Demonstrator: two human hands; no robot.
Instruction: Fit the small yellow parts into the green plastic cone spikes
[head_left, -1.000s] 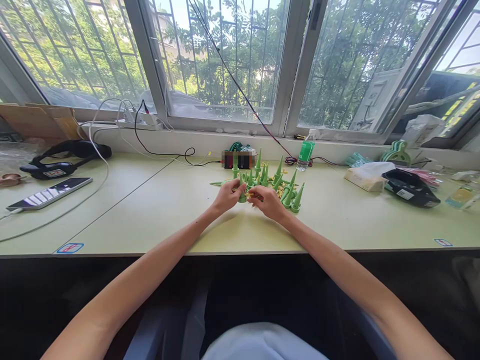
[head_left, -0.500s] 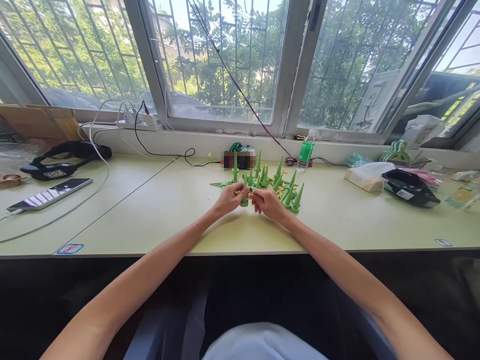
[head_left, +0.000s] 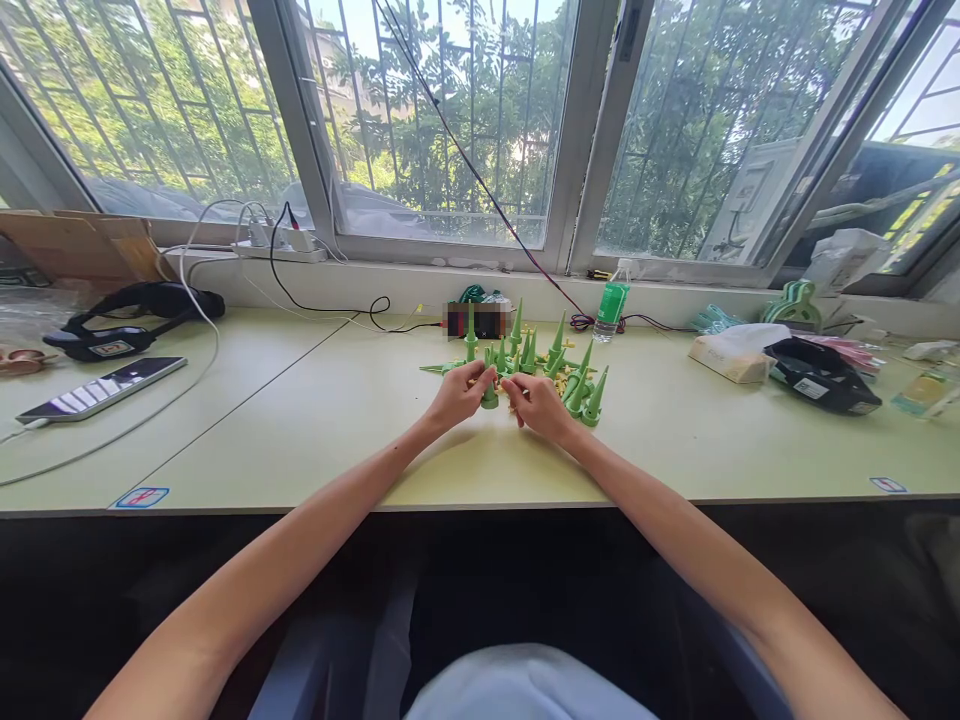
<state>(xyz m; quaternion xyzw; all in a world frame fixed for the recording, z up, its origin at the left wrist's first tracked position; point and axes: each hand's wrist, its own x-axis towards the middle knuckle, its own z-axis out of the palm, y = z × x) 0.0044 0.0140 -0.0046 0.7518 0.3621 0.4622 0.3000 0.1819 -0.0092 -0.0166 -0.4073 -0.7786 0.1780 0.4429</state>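
Note:
My left hand (head_left: 460, 393) is closed on a green cone-shaped plastic piece (head_left: 490, 400), whose round base shows below my fingers. Close beside it on the right, my right hand (head_left: 538, 402) has its fingers pinched together near the piece. What the pinch holds, if anything, is too small and hidden to make out. Just beyond both hands stand several more green cones (head_left: 592, 398) with ringed bases, most of them upright. Small yellow pieces (head_left: 568, 384) lie scattered among them.
Behind the cones are a blurred dark box (head_left: 476, 320) and a green-labelled bottle (head_left: 612, 305). A phone (head_left: 101, 388) and black head strap (head_left: 127, 320) lie left. A tissue pack (head_left: 731, 352) and black strapped device (head_left: 821, 378) lie right. Cables (head_left: 337, 305) run along the window wall.
Both hands stay almost in place. My right hand's fingertips have shifted very slightly against the cone piece, which remains in my left hand.

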